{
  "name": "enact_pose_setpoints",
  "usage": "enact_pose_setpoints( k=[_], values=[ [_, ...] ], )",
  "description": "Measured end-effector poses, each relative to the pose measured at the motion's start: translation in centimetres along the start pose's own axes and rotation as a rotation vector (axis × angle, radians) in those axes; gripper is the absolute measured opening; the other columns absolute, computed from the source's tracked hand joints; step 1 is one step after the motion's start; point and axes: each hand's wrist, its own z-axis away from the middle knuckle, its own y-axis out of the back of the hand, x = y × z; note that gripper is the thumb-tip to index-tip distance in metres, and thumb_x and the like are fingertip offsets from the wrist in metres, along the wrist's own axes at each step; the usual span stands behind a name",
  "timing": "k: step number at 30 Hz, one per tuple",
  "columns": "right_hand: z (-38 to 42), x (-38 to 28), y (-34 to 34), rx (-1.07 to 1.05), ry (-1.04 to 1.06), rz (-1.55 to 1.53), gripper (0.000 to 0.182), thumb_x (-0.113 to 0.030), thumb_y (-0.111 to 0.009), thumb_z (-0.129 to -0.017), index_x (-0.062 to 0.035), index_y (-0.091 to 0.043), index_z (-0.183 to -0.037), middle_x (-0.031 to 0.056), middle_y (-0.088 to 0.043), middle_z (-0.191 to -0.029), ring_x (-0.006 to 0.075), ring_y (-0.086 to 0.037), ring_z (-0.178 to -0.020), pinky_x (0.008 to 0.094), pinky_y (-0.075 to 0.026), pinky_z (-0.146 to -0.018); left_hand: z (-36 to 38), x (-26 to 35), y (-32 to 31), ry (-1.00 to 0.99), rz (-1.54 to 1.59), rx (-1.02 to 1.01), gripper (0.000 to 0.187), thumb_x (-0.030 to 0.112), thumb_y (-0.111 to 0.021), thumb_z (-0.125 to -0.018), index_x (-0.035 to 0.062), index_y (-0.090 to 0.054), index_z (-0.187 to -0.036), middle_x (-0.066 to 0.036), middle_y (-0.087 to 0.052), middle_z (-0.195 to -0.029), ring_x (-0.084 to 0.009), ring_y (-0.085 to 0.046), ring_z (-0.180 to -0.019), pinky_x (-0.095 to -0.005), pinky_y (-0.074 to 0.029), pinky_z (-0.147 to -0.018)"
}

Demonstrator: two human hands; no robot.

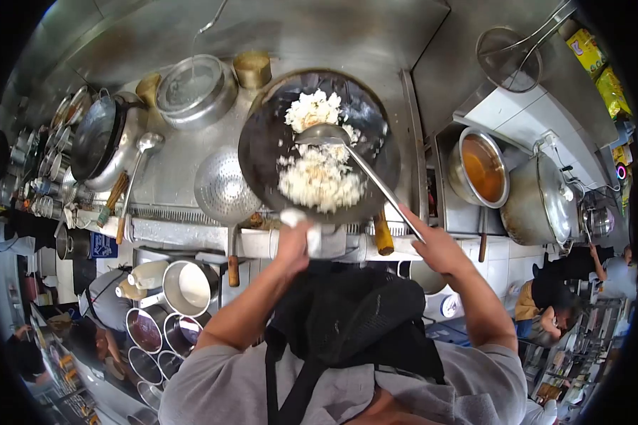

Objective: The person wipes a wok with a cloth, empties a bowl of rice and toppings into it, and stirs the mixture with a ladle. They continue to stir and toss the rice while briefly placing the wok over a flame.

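A large dark wok (261,131) sits on the stove in front of me, with white rice (320,185) in two clumps and loose grains between them. My right hand (438,248) is wrapped round the long handle of a metal ladle (323,133). The ladle's bowl is over the wok, between the two clumps of rice. At the wok's near left edge, my left hand (293,246) is closed on a white cloth (313,241). The cloth hides whatever part of the wok lies beneath it.
Left of the wok lie a perforated strainer (227,185) and a lidded metal pot (196,92). On the right stand a pot of orange-brown liquid (483,168) and a large lidded pot (535,202). A wire-mesh strainer (509,60) is above them. Other people are on both sides.
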Motion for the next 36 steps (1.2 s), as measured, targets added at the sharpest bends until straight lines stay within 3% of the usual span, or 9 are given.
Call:
enact_pose_setpoints(
  k=[2, 6, 10, 15, 17, 22, 30, 34, 36],
  values=[
    [2.0, 3.8, -1.4, 0.148, 0.501, -0.197, 0.086, -0.004, -0.048, -0.085, -0.0410, -0.009, -0.152, 0.0313, -0.064, -0.087, 0.0437, -0.064, -0.082, 0.0527, -0.048, -0.080, -5.7, 0.9, -0.1, 0.127, -0.101, -0.065, 0.014, 0.011, -0.055, -0.088, 0.0045, -0.055, -0.101, -0.009, -0.063, -0.084, -0.0202, -0.063, -0.071, -0.0378, -0.051, -0.057],
    [-4.0, 1.9, -4.5, -0.014, 0.048, 0.065, 0.095, 0.002, -0.049, -0.082, -0.0479, -0.007, -0.150, 0.0279, -0.064, -0.087, 0.0405, -0.066, -0.081, 0.0503, -0.050, -0.075, -10.4, 1.8, -3.3, 0.177, -0.302, -0.002, 0.016, 0.015, -0.057, -0.089, 0.0028, -0.055, -0.100, -0.009, -0.062, -0.083, -0.0205, -0.062, -0.067, -0.0370, -0.050, -0.053],
    [-8.9, 0.2, -4.6, 0.229, 0.111, 0.242, 0.093, 0.002, -0.049, -0.082, -0.0409, -0.005, -0.152, 0.0240, -0.066, -0.084, 0.0400, -0.066, -0.077, 0.0492, -0.051, -0.071, -6.5, -4.2, 2.6, -0.118, -0.142, -0.118, 0.021, 0.006, -0.061, -0.082, 0.0024, -0.053, -0.101, -0.007, -0.061, -0.086, -0.0168, -0.061, -0.074, -0.0317, -0.049, -0.062],
    [-1.0, 0.2, -2.8, 0.125, 0.089, 0.088, 0.090, -0.001, -0.053, -0.083, -0.0391, -0.010, -0.152, 0.0272, -0.065, -0.086, 0.0415, -0.065, -0.080, 0.0505, -0.051, -0.074, 1.5, -2.1, 2.7, 0.065, -0.179, 0.030, 0.018, 0.010, -0.058, -0.085, 0.0040, -0.055, -0.102, -0.008, -0.062, -0.083, -0.0184, -0.062, -0.069, -0.0335, -0.049, -0.058],
    [2.3, 2.3, -2.7, 0.037, 0.200, -0.188, 0.087, -0.005, -0.054, -0.085, -0.0406, -0.011, -0.152, 0.0288, -0.065, -0.088, 0.0437, -0.064, -0.083, 0.0521, -0.050, -0.079, -1.3, 0.7, -0.2, 0.066, -0.079, 0.031, 0.014, 0.013, -0.058, -0.086, 0.0040, -0.058, -0.097, -0.010, -0.065, -0.082, -0.0217, -0.063, -0.064, -0.0384, -0.050, -0.052],
    [-1.7, 3.0, -2.8, 0.015, 0.093, 0.016, 0.085, -0.005, -0.051, -0.086, -0.0393, -0.009, -0.152, 0.0289, -0.066, -0.096, 0.0454, -0.063, -0.089, 0.0512, -0.048, -0.085, -8.9, 1.1, -3.2, 0.097, -0.175, 0.013, 0.010, 0.011, -0.058, -0.085, 0.0011, -0.057, -0.087, -0.006, -0.060, -0.071, -0.0164, -0.057, -0.054, -0.0342, -0.041, -0.043],
    [1.5, 2.6, -1.5, 0.127, -0.006, 0.102, 0.085, -0.004, -0.050, -0.086, -0.0402, -0.011, -0.152, 0.0251, -0.067, -0.091, 0.0428, -0.065, -0.085, 0.0509, -0.051, -0.082, -0.3, -2.5, 2.5, 0.012, -0.219, -0.008, 0.015, 0.007, -0.056, -0.088, 0.0037, -0.055, -0.103, -0.009, -0.063, -0.086, -0.0191, -0.063, -0.074, -0.0335, -0.051, -0.059],
    [0.5, 4.7, -3.1, 0.185, 0.508, -0.202, 0.081, -0.010, -0.052, -0.089, -0.0391, -0.010, -0.153, 0.0258, -0.066, -0.087, 0.0389, -0.066, -0.077, 0.0499, -0.051, -0.078, -6.7, 1.7, -3.0, 0.159, -0.195, -0.047, 0.018, 0.019, -0.056, -0.089, 0.0031, -0.056, -0.097, -0.009, -0.065, -0.081, -0.0221, -0.062, -0.065, -0.0404, -0.049, -0.054],
    [-2.3, 0.5, -1.2, -0.097, 0.063, -0.069, 0.085, -0.004, -0.048, -0.086, -0.0410, -0.011, -0.152, 0.0271, -0.066, -0.094, 0.0421, -0.064, -0.088, 0.0494, -0.050, -0.080, -9.0, 1.4, -4.4, 0.147, -0.264, 0.068, 0.015, 0.018, -0.057, -0.088, 0.0044, -0.057, -0.095, -0.008, -0.063, -0.080, -0.0205, -0.061, -0.068, -0.0398, -0.048, -0.055]
  ],
)
